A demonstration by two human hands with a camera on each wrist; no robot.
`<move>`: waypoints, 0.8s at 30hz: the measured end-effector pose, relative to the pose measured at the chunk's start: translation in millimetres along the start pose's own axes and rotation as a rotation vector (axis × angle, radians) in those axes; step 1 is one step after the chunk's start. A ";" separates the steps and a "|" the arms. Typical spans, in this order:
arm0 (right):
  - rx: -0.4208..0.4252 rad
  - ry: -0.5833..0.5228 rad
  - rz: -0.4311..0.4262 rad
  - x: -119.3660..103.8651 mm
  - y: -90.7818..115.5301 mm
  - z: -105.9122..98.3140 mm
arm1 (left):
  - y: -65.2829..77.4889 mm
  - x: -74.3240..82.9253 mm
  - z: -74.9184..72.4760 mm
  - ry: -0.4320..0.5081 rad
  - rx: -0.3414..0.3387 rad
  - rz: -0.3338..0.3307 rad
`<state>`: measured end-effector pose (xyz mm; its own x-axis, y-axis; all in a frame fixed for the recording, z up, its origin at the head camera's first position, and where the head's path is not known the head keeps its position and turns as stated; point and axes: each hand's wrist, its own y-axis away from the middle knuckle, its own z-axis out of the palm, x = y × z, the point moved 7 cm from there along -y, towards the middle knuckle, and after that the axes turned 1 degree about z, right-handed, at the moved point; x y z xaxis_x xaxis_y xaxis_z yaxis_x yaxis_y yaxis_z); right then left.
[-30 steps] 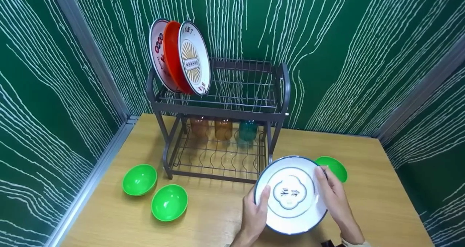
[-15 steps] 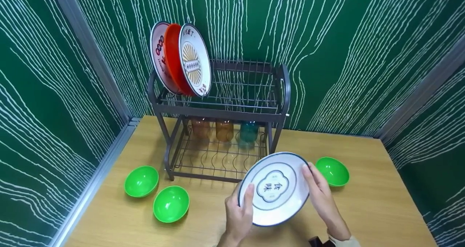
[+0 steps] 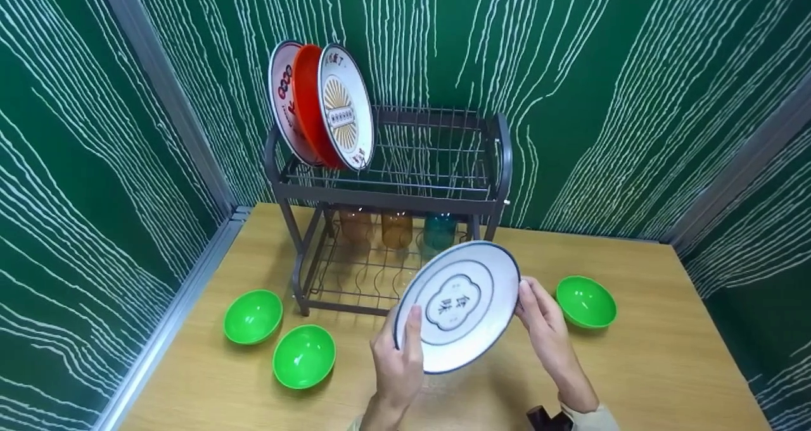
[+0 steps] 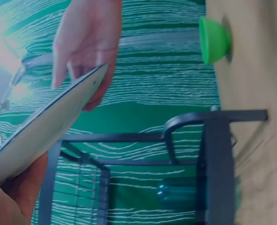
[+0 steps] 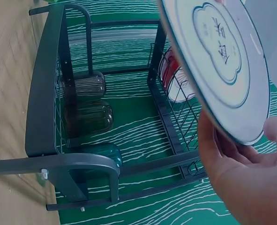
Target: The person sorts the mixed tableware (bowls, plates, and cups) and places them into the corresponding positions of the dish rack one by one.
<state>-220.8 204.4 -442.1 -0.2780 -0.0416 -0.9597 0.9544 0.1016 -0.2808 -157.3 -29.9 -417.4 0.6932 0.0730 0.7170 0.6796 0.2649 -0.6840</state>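
A white plate point(image 3: 466, 301) with a dark blue rim and a lobed emblem with characters is held tilted in the air before the dish rack point(image 3: 386, 193). My left hand point(image 3: 398, 361) grips its lower left edge, thumb on the face and fingers behind. At the right edge, my right hand point(image 3: 548, 329) is curved round the rim; in the right wrist view its fingers point(image 5: 211, 140) lie behind the plate and the thumb tip is right at the rim. On the rack's upper tier stand a pinkish-white plate point(image 3: 282, 95), a red plate point(image 3: 309, 101) and a white plate with a gold sunburst point(image 3: 358, 111).
Under the upper tier are a pinkish glass point(image 3: 356, 228), an amber glass point(image 3: 397, 230) and a teal glass point(image 3: 439, 230). Two green bowls point(image 3: 253, 317) sit on the wooden table point(image 3: 659, 355) at the left, another green bowl point(image 3: 587, 302) at the right. Green walls enclose the back and sides.
Both hands have carried the plate left and slightly up toward the rack, turning and tilting it. The right thumb has slid from the plate's face out to its rim.
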 end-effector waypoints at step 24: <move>0.186 0.127 -0.014 48.3 -36.5 -5.7 | -65.9 44.4 -41.8 -0.191 0.229 0.224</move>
<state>-269.6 204.3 -478.2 -0.2920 0.0852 -0.9526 0.9506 -0.0834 -0.2989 -161.3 -84.4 -346.1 0.7469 0.3261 0.5795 0.4296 0.4285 -0.7949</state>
